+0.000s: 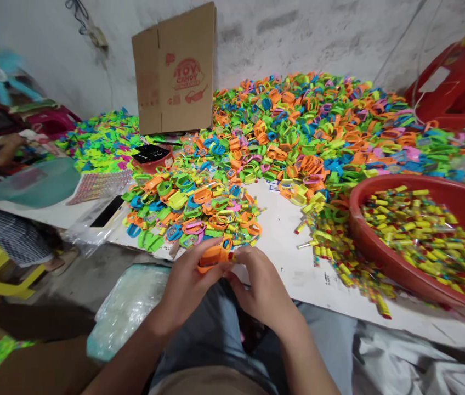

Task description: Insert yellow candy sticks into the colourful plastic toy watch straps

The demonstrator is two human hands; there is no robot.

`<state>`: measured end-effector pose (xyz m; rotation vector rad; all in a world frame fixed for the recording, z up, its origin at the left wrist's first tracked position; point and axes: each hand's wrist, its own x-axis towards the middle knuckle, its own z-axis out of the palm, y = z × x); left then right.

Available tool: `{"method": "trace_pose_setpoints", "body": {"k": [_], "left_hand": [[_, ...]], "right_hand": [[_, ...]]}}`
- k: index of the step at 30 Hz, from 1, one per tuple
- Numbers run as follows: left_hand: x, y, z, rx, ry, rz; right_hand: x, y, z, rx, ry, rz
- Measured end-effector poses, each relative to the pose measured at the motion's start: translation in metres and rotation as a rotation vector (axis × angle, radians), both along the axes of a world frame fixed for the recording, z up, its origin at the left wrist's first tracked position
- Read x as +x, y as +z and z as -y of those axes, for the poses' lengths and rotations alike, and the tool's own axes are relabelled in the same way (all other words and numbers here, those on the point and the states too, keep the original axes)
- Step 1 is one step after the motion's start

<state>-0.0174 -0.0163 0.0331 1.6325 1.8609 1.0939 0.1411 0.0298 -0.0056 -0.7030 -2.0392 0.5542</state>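
My left hand (186, 286) is closed round an orange toy watch (213, 257), held over my lap at the table's front edge. Beside its right end, my right hand (262, 282) pinches at a small candy tube (231, 256); only a red and yellow bit of it shows between the fingers. The two hands almost meet there. Just beyond them lies a pile of toy watches (191, 200) in orange, green, blue and yellow, with candy tubes mixed in. Loose yellow candy tubes (343, 269) are scattered to the right.
A red basin (356, 206) of candy tubes stands at right. Behind is a large heap of toy watches (298, 126) and a cardboard box (175, 71). A phone (108, 212) lies left, near a teal basin (35, 184). Another person's arm (6, 149) shows at far left.
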Motion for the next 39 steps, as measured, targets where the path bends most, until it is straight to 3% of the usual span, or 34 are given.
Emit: {"method": "trace_pose_setpoints", "body": {"k": [5, 9, 13, 17, 20, 22, 25, 27, 31, 35, 39], "left_hand": [[-0.003, -0.001, -0.007, -0.285, -0.068, 0.12], [-0.006, -0.002, -0.012, -0.401, -0.129, 0.197], [-0.012, 0.005, -0.024, -0.341, -0.13, 0.003], [-0.029, 0.028, -0.056, -0.179, 0.008, -0.258], [-0.048, 0.045, -0.096, 0.035, 0.08, -0.426], [-0.061, 0.051, -0.124, 0.124, 0.106, -0.557], [-0.074, 0.051, -0.151, 0.067, 0.141, -0.727], [-0.077, 0.047, -0.156, 0.014, 0.166, -0.805], [-0.06, 0.036, -0.144, 0.102, 0.134, -0.863], [-0.012, 0.023, -0.132, 0.15, -0.141, -0.788], [0.041, 0.006, -0.152, -0.067, -0.386, -0.781]], "right_hand": [[-0.001, -0.011, -0.003, 0.028, -0.048, 0.203], [-0.004, -0.016, -0.004, 0.011, 0.007, 0.187], [-0.002, -0.016, -0.014, 0.006, -0.043, 0.155], [0.032, -0.023, -0.04, -0.055, -0.343, 0.146], [0.073, -0.035, -0.055, -0.273, -0.591, 0.355], [0.096, -0.042, -0.06, -0.46, -0.664, 0.544], [0.115, -0.048, -0.061, -0.658, -0.716, 0.72], [0.117, -0.049, -0.062, -0.707, -0.744, 0.744], [0.111, -0.048, -0.067, -0.746, -0.729, 0.698], [0.105, -0.05, -0.07, -0.77, -0.712, 0.682], [0.106, -0.052, -0.068, -0.715, -0.728, 0.65]]}}
